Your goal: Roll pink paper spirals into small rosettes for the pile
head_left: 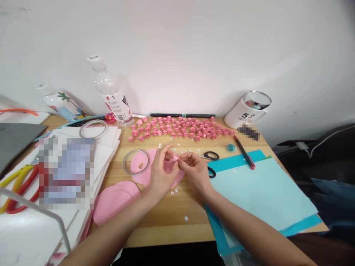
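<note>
My left hand (163, 168) and my right hand (195, 170) meet over the wooden table. Between their fingertips is a small strip of pink paper (175, 158), pinched from both sides. Under and beside my left hand lies a pink paper disc (144, 177) with spiral cut lines. A ring of clear tape (124, 162) rests partly over it. More pink paper discs (116, 199) are stacked nearer my left forearm. Beyond my hands, several rolled pink paper rosettes (180, 129) spread in rows. Black-handled scissors (211, 155) lie by my right hand, partly hidden.
Stacked white sheets (111, 147) with another tape ring (80, 130) and red-yellow scissors (24, 188) fill the left. Bottles (118, 107) and a white mug (241, 111) stand by the wall. Blue sheets (257, 195) and a black-red pen (244, 151) lie right. Tiny white squares (186, 218) are scattered around.
</note>
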Demonstrator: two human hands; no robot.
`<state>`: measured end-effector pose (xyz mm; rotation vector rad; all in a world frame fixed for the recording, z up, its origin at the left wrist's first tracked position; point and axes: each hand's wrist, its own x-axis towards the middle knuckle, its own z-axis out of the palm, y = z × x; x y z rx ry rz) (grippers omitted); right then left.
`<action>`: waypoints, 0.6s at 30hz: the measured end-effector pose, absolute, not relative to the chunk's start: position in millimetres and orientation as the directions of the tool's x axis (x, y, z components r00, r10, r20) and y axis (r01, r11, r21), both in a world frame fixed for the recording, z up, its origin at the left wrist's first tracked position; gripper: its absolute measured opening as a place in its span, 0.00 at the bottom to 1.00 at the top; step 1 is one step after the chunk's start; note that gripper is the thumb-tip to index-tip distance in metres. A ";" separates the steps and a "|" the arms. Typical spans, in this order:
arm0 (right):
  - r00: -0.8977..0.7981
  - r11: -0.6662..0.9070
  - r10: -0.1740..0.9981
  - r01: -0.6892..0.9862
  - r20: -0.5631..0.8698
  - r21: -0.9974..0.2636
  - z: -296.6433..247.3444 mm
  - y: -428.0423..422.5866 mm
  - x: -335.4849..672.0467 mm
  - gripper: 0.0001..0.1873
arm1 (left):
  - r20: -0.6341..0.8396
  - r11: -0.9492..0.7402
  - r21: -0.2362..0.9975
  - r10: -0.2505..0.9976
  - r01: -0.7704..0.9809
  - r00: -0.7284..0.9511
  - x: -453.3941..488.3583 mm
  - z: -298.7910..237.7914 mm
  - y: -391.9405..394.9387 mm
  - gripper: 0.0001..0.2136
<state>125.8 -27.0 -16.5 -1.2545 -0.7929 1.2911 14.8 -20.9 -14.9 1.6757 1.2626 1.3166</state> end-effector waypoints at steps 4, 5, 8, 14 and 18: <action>0.197 -0.100 0.972 -0.151 -0.130 -0.983 -13.4 -29.2 124.8 0.09 | 0.385 -0.369 0.854 0.922 0.368 0.030 14.2 -13.6 -21.7 0.23; 0.203 -0.079 0.974 -0.130 -0.104 -0.988 -12.5 -29.9 124.1 0.09 | 0.385 -0.368 0.851 0.922 0.374 0.031 14.1 -13.1 -21.8 0.23; 0.223 -0.031 0.973 -0.099 -0.053 -0.995 -10.6 -31.4 122.2 0.09 | 0.370 -0.359 0.857 0.928 0.369 0.043 13.9 -11.5 -22.0 0.24; 0.196 -0.086 0.973 -0.178 -0.121 -0.980 -10.9 -30.9 119.5 0.09 | 0.379 -0.369 0.879 0.925 0.302 0.027 14.7 -11.9 -23.9 0.22; 0.174 -0.141 0.964 -0.304 -0.201 -0.942 -12.1 -30.5 118.2 0.10 | 0.368 -0.357 0.893 0.930 0.273 0.011 15.3 -14.3 -23.6 0.20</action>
